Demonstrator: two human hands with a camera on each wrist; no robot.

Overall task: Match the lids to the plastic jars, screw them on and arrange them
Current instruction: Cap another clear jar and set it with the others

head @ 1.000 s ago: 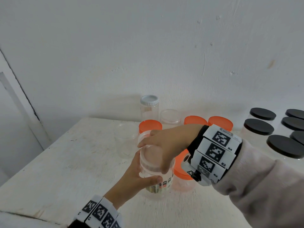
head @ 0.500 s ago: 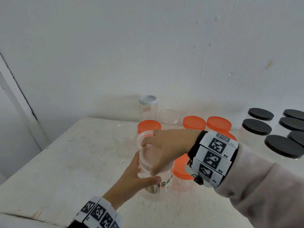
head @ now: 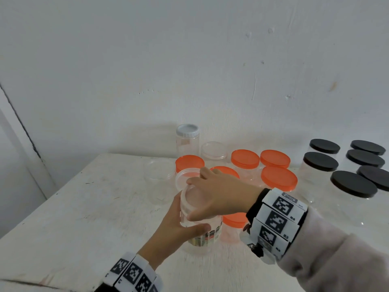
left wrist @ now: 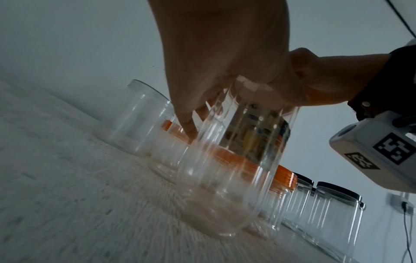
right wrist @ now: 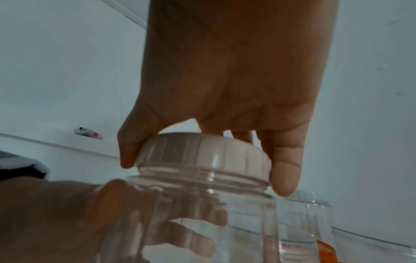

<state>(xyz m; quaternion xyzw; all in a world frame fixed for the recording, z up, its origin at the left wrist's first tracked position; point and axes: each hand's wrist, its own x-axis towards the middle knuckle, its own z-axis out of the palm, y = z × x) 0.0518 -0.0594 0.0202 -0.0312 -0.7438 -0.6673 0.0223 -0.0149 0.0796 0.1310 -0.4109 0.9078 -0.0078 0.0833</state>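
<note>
A clear plastic jar (head: 203, 237) with a printed label stands on the white table (head: 84, 218) near the front. My left hand (head: 179, 226) wraps round its body. My right hand (head: 214, 194) comes over the top and grips the pale translucent lid (head: 190, 197) that sits on the jar's neck. In the right wrist view the lid (right wrist: 202, 153) rests on the threaded neck, thumb and fingers curled round its rim, and the left hand (right wrist: 67, 218) shows through the jar (right wrist: 202, 222). In the left wrist view the jar (left wrist: 234, 169) stands upright on the table.
An open clear jar (head: 160, 182) stands just left of the held one. Behind are several orange-lidded jars (head: 279, 179), a tall white-capped jar (head: 187, 140) and a clear-lidded jar (head: 213, 152). Black-lidded jars (head: 353, 186) fill the right side. A wall rises behind.
My right hand has turned on the lid, wrist swinging a little right and down. The left hand and the jar stay where they were.
</note>
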